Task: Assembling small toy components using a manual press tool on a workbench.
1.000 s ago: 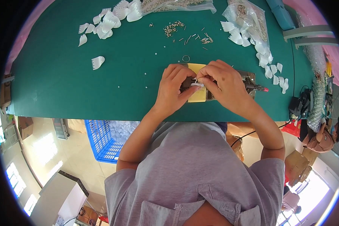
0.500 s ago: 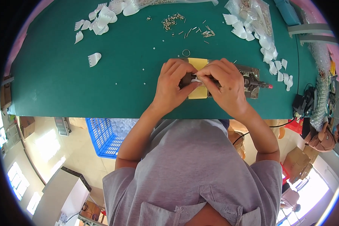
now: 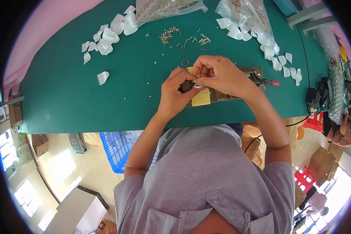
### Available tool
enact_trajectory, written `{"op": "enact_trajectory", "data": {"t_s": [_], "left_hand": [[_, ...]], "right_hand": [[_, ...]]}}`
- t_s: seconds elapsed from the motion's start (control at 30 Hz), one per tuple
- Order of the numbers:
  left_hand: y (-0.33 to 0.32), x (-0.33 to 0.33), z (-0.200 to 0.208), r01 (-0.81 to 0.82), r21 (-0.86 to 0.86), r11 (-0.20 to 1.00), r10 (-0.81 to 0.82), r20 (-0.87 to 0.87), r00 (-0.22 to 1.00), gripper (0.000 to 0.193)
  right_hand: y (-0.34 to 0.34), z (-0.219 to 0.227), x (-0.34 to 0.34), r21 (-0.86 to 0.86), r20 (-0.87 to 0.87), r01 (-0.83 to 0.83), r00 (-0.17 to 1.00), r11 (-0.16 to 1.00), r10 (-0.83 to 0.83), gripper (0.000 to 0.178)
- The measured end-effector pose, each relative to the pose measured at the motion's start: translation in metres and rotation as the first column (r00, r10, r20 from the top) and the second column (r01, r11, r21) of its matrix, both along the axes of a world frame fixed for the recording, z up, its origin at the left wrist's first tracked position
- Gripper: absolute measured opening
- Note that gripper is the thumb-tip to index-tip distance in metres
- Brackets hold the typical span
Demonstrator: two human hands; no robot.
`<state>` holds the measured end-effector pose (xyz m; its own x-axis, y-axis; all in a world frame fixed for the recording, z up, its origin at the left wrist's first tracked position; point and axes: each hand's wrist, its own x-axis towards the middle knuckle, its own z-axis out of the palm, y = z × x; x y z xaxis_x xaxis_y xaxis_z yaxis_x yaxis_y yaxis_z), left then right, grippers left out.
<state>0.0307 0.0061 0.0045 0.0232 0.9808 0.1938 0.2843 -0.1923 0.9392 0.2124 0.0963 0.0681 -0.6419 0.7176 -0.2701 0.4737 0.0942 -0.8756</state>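
Observation:
A small white plastic piece (image 3: 197, 86) sits at the dark head of a metal clamp fixture (image 3: 255, 73), over its yellow pad (image 3: 201, 99). Thumb and fingers of my left hand (image 3: 174, 93) close round this end, gripping the white piece. My right hand (image 3: 222, 76) pinches with thumb and forefinger right at the piece; whatever lies between those fingertips is too small to make out. The fixture's red-tipped lever (image 3: 275, 83) points right. A thin metal ring (image 3: 185, 62) lies just beyond the fixture.
White toothed plastic pieces lie in piles at the far left (image 3: 107, 39) and right (image 3: 269, 50), one apart (image 3: 102, 78). Small metal clips (image 3: 169, 35) and metal pins (image 3: 204, 39) lie beyond the fixture. Bags of metal parts (image 3: 160, 11) stand behind. A blue basket (image 3: 115, 152) is below the table edge.
My right hand has lifted and turned, its fingers now curled over the white piece from above and beyond. My left hand stays at the fixture. The whole view has shifted slightly.

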Motion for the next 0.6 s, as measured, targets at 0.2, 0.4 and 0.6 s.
{"op": "enact_trajectory", "data": {"t_s": [0.2,0.4,0.6], "left_hand": [[0.001,0.002,-0.002,-0.015,0.057,0.998,0.015,0.007,1.0,0.023],[0.002,0.0,-0.005,-0.022,0.077,0.997,0.021,0.014,1.0,0.019],[0.002,0.001,-0.001,-0.007,0.049,0.999,0.005,0.047,0.999,0.019]], "right_hand": [[-0.003,0.0,0.022,0.074,-0.184,0.114,0.978,0.991,-0.099,0.02],[-0.026,-0.018,0.134,0.579,-0.337,0.733,0.615,0.358,-0.713,0.016],[-0.03,-0.067,0.22,0.358,-0.15,0.806,0.549,0.472,-0.822,0.032]]}}
